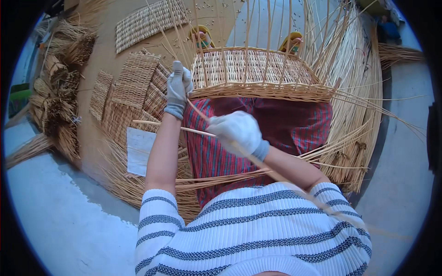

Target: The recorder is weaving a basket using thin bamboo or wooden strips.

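Note:
My gloved left hand is closed on a thin rattan strand at the left end of a partly woven basket, whose upright stakes rise from its woven base and low rim. My gloved right hand, blurred by motion, is closed around the same strand lower down, over the red plaid cloth on my lap. The strand runs on toward the lower right. A pale stick lies crosswise behind my right hand.
Woven panels and a white sheet lie on the left of the brown mat. Bundles of straw line the far left. Long pale strands fill the right side. Two sandaled feet show behind the basket.

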Demonstrator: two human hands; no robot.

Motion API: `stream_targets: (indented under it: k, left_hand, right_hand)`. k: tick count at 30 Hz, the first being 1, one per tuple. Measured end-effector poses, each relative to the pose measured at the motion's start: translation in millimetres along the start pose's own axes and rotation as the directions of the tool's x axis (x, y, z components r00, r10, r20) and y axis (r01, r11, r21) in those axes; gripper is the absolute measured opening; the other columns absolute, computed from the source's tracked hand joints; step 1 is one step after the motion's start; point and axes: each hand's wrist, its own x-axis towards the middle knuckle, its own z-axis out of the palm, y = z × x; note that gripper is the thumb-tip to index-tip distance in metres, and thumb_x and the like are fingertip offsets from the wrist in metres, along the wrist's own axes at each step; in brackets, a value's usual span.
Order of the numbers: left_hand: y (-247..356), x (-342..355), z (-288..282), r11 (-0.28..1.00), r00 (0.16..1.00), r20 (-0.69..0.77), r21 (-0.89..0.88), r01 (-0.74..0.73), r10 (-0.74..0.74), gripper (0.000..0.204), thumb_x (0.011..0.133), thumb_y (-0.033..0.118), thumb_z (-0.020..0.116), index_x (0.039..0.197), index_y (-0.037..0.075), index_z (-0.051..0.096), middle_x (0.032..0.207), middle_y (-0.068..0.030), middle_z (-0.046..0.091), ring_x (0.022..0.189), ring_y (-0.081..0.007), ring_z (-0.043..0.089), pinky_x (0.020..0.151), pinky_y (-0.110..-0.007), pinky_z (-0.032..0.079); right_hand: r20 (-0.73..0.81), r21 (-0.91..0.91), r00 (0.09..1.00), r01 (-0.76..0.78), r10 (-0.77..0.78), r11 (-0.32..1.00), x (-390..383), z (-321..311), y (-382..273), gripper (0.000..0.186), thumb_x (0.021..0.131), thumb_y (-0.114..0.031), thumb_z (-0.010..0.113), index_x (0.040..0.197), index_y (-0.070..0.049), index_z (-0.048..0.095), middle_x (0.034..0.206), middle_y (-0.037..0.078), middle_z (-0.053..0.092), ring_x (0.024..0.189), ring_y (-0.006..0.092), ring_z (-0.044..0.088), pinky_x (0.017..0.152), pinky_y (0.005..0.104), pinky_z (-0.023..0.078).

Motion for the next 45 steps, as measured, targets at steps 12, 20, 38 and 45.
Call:
stream_targets:
  k: [12, 20, 38, 45]
  left_hand:
    - [18, -1, -33, 0.956, 0.897, 0.439, -0.240, 0.167, -0.047, 0.087, 0.091, 0.087, 0.042, 0.095, 0.004, 0.069, 0.092, -0.0112, 0.072, 0.099, -0.0300, 0.070, 0.099, -0.048, 0.053]
    - [5, -17, -34, 0.963, 0.948, 0.312, 0.270, -0.019, -0.069, 0.037, 0.086, -0.007, 0.085, 0.113, 0.006, 0.063, 0.118, -0.0086, 0.076, 0.113, -0.0186, 0.071, 0.102, -0.034, 0.058]
    - [-11, -11, -29, 0.959, 0.994, 0.104, 0.283, 0.005, -0.036, 0.032, 0.076, -0.008, 0.089, 0.099, 0.003, 0.071, 0.102, -0.0079, 0.078, 0.091, -0.0167, 0.072, 0.091, -0.034, 0.060]
    - [5, -19, 11, 0.750, 0.971, -0.176, 0.661, -0.005, 0.162, 0.065, 0.074, 0.046, 0.100, 0.106, 0.002, 0.063, 0.096, -0.0051, 0.071, 0.084, -0.0167, 0.067, 0.079, -0.034, 0.055]
  right_hand:
    - [-0.002, 0.510, 0.394, -0.790, 0.919, 0.340, -29, -17, 126, 0.016, 0.091, -0.006, 0.082, 0.100, -0.001, 0.071, 0.087, 0.006, 0.075, 0.072, 0.0133, 0.071, 0.068, 0.0291, 0.063]
    - [-0.096, 0.430, 0.475, -0.773, 0.875, 0.467, -30, -18, 118, 0.017, 0.094, -0.010, 0.082, 0.103, -0.005, 0.068, 0.089, 0.006, 0.074, 0.075, 0.0152, 0.071, 0.069, 0.0304, 0.060]
    - [-0.048, 0.604, 0.524, -0.663, 0.850, 0.443, -30, -16, 107, 0.039, 0.110, -0.029, 0.062, 0.142, -0.008, 0.054, 0.112, 0.009, 0.072, 0.121, 0.0254, 0.072, 0.070, 0.0339, 0.064]
    - [-0.025, 0.758, 0.479, -0.564, 0.878, 0.329, -45, -12, 137, 0.026, 0.112, -0.029, 0.059, 0.128, -0.010, 0.064, 0.113, 0.013, 0.079, 0.116, 0.0272, 0.075, 0.061, 0.0327, 0.065]
